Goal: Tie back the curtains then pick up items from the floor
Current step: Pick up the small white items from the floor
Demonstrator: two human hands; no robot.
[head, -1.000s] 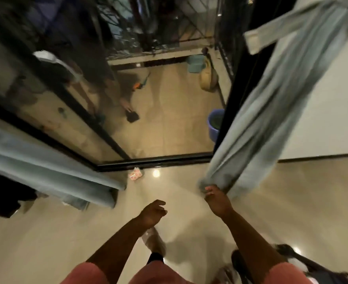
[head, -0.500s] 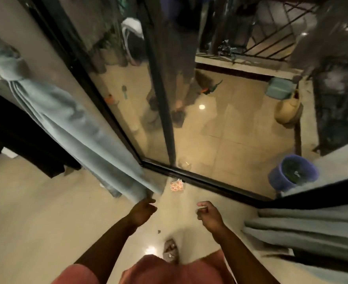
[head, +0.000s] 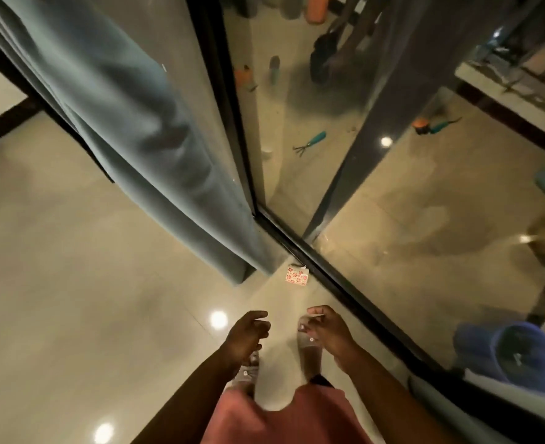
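Note:
A grey-blue curtain (head: pixel 136 129) hangs loose at the left, from the top of the view down to the glass door's track, its hem just off the floor. A small white packet with red flower print (head: pixel 296 275) lies on the tiled floor beside the door track, right of the hem. My left hand (head: pixel 247 334) and my right hand (head: pixel 325 330) hover side by side over my feet, a short way below the packet. Both hold nothing, fingers loosely curled. A pale edge of the other curtain (head: pixel 489 408) shows at the lower right.
The black door frame and track (head: pixel 328 277) run diagonally beside me, with glass beyond. Outside on the balcony floor lie a teal hand rake (head: pixel 309 144), another garden tool (head: pixel 431 126) and a blue bucket (head: pixel 514 354). My sandalled feet (head: pixel 309 354) stand on glossy beige tiles.
My right hand has let go of the right curtain. The view has swung left to the other curtain and the packet. Both hands have drawn close together, empty.

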